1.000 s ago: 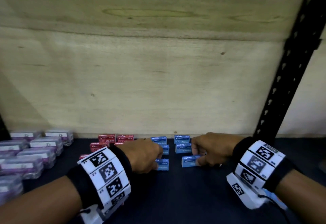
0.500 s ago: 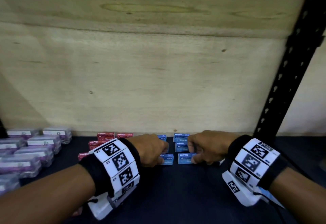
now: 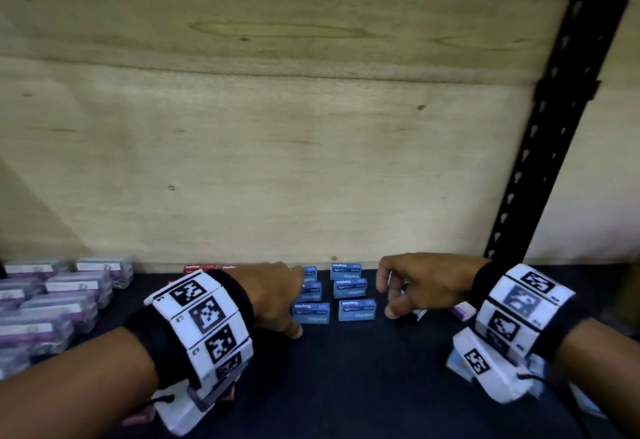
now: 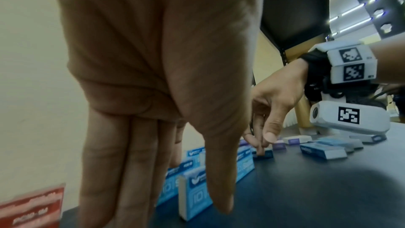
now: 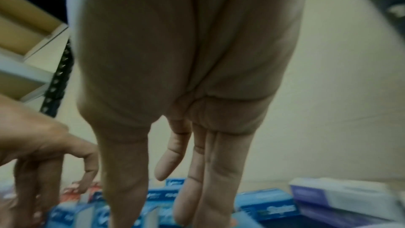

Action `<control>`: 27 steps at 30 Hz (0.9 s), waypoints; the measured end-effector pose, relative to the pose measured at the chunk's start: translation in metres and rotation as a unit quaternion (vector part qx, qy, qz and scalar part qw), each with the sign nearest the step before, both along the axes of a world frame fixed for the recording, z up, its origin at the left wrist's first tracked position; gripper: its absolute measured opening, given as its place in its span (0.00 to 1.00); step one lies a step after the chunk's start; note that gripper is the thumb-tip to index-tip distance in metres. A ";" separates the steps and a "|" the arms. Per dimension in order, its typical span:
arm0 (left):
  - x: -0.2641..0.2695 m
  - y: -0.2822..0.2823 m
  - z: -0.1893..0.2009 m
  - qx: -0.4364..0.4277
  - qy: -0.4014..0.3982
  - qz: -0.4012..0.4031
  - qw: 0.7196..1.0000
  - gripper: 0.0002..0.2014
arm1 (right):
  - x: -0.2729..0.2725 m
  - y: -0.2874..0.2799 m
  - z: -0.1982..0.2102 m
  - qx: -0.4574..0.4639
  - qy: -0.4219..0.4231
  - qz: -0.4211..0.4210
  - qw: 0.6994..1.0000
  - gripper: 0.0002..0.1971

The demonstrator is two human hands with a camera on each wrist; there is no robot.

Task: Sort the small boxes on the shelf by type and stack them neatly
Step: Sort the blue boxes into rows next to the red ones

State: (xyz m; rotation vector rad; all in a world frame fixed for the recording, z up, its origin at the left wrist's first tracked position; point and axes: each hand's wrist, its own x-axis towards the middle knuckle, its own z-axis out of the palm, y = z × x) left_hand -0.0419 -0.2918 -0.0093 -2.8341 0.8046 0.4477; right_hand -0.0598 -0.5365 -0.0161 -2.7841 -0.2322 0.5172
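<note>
Both my grips are empty now: left hand [image 3: 277, 295] and right hand [image 3: 415, 286] have let go, fingers loose. The blue boxes [image 3: 356, 310] stand in two rows between them, at 12 o'clock; loose boxes [image 4: 322, 150] wait at 3.

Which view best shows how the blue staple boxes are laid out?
The head view: the blue staple boxes sit in two columns between both hands, labels readable. The left wrist view shows them side-on, partly behind the left hand. The right wrist view blurs them.
</note>
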 end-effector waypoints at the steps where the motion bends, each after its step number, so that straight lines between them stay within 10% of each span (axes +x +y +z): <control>1: -0.003 -0.001 0.003 0.005 -0.017 0.001 1.000 0.31 | -0.002 -0.008 0.003 0.004 -0.017 -0.005 1.000 0.13; 10: -0.012 -0.046 0.021 0.000 -0.125 -0.095 0.988 0.14 | -0.018 -0.069 0.021 -0.143 -0.050 -0.063 0.986 0.08; 27: -0.001 -0.145 -0.018 0.032 -0.126 -0.058 0.990 0.31 | 0.043 -0.069 0.015 -0.176 -0.059 0.023 0.982 0.19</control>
